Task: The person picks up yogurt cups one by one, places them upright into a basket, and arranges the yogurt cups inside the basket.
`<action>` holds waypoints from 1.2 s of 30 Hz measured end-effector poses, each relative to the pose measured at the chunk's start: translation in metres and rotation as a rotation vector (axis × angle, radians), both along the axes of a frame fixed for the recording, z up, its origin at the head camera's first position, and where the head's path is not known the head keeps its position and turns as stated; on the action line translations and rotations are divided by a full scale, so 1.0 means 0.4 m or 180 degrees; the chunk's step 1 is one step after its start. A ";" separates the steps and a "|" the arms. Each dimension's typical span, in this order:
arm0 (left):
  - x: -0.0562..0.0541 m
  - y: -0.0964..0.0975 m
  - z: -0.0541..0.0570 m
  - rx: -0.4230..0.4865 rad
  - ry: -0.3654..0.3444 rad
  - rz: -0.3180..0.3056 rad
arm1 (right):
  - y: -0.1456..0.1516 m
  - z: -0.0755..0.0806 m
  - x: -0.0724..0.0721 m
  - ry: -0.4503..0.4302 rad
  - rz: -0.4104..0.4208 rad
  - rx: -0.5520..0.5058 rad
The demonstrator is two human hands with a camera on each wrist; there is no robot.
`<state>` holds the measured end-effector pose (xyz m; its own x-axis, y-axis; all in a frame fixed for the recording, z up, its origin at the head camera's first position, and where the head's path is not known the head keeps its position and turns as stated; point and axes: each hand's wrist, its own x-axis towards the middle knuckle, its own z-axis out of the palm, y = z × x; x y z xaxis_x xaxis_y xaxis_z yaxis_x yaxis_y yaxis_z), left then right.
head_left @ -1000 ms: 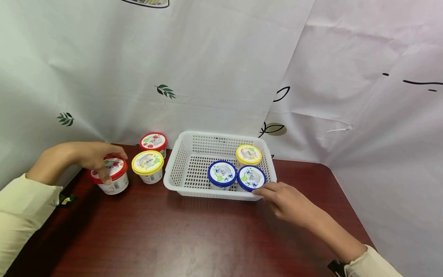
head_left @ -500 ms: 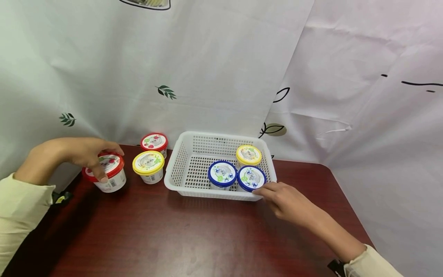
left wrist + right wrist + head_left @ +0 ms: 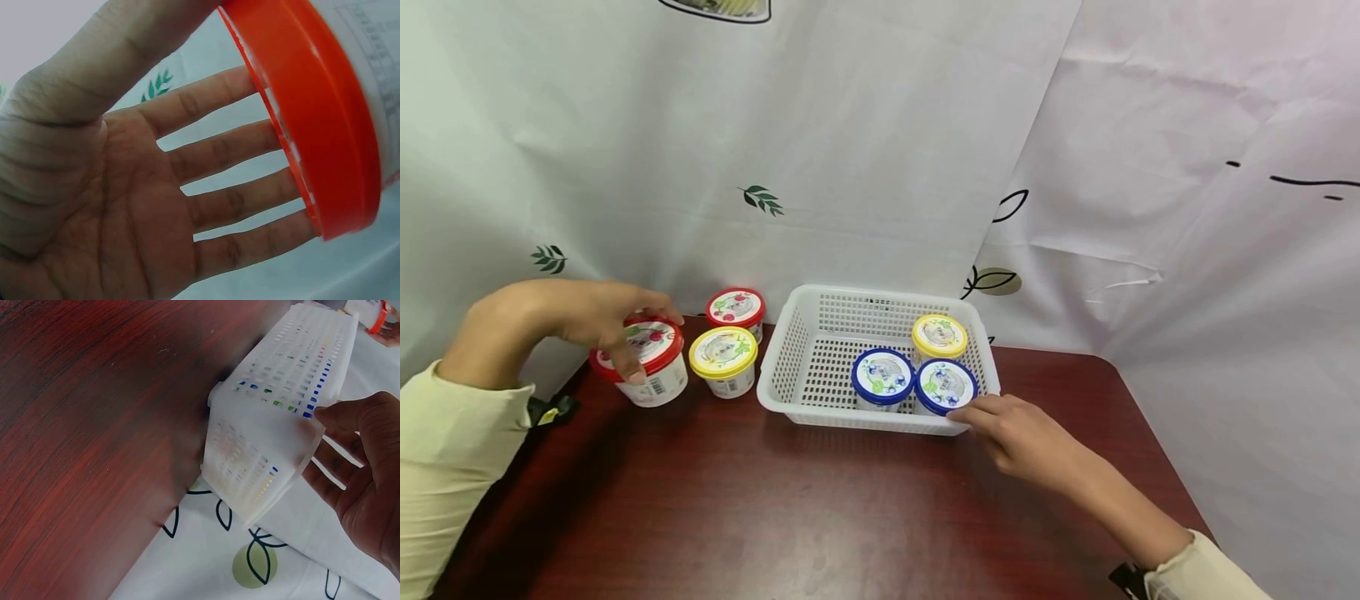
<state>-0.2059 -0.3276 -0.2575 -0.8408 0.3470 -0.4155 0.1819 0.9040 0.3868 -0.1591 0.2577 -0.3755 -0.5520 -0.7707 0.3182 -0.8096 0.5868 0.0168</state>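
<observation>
Left grip (image 3: pixel 591 312) clamps one red tub (image 3: pixel 661 388), right grip (image 3: pixel 1017 429) one basket (image 3: pixel 820 414) holding three tubs (image 3: pixel 882 375).

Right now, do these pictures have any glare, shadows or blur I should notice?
Head view: mostly clear, with a pale sheen on the table and a dark shadow beside the left sleeve; left wrist view: soft, the printing on the red-lidded cup too blurred to read; right wrist view: a soft dark shadow beside the white basket.
</observation>
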 end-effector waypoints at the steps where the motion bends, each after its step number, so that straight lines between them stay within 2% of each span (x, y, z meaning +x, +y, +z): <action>1: -0.001 0.003 0.003 0.0000 0.0004 -0.0005 | 0.000 -0.001 0.000 0.0007 0.0002 -0.0012; 9: 0.004 0.035 0.019 -0.0058 0.0138 -0.0054 | -0.002 -0.001 0.000 0.0067 0.0003 -0.0024; 18: 0.022 0.094 0.052 -0.0251 0.0288 -0.0145 | -0.003 -0.007 -0.002 0.0072 0.0011 -0.0039; 28: 0.034 0.191 0.100 -0.0254 0.0411 -0.0285 | 0.000 -0.011 -0.001 0.0138 -0.0007 -0.0061; 36: 0.032 0.269 0.116 -0.0195 0.0386 -0.0527 | -0.001 -0.021 -0.003 0.0235 0.0051 -0.0115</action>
<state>-0.1930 -0.2200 -0.2109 -0.8195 0.4618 -0.3393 0.3717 0.8791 0.2984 -0.1601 0.2574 -0.3837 -0.5139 -0.7665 0.3853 -0.8161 0.5752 0.0558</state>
